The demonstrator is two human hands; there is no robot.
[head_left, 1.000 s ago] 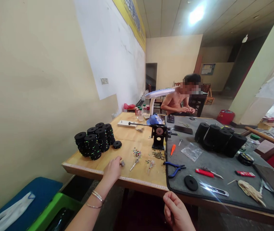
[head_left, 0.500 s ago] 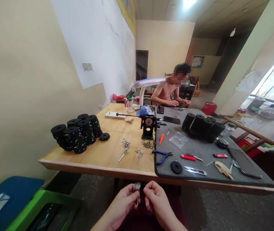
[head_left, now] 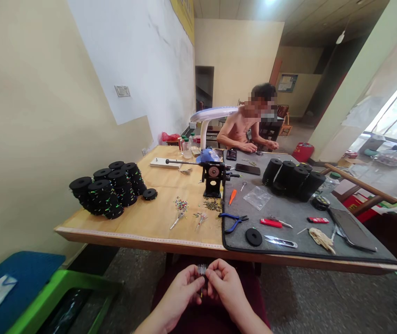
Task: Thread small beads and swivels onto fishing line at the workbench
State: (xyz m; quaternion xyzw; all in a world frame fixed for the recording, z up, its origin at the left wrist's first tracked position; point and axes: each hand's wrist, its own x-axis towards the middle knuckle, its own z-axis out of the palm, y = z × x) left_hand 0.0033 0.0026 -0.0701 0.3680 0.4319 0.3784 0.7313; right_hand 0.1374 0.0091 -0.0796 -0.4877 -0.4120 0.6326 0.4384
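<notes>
Below the table's front edge, my left hand (head_left: 186,286) pinches a small bundle with a fan of pale, clear-looking tips (head_left: 201,268) and a thin stem that points down. Close against it is my right hand (head_left: 225,284), its thumb and forefinger pressed together at the bundle's right side. Whatever lies between those right fingertips is too small to make out. On the wood in front of my hands are two similar small bundles, a white-stemmed one (head_left: 177,220) and a reddish one (head_left: 201,219). Behind them lie a heap of colourful beads (head_left: 181,204) and a heap of tiny brass-coloured pieces (head_left: 212,204).
Black foam spools (head_left: 101,197) stand at the left, more spools (head_left: 295,180) at the right. A black winding device (head_left: 214,178) stands mid-table. Blue pliers (head_left: 233,221), thread snips (head_left: 281,241) and a red knife (head_left: 271,223) lie on the grey mat (head_left: 299,222). Another person (head_left: 242,130) sits opposite.
My right hand has moved left to meet the bundle in my left hand; a gap separated them before. The camera view has shifted slightly.
</notes>
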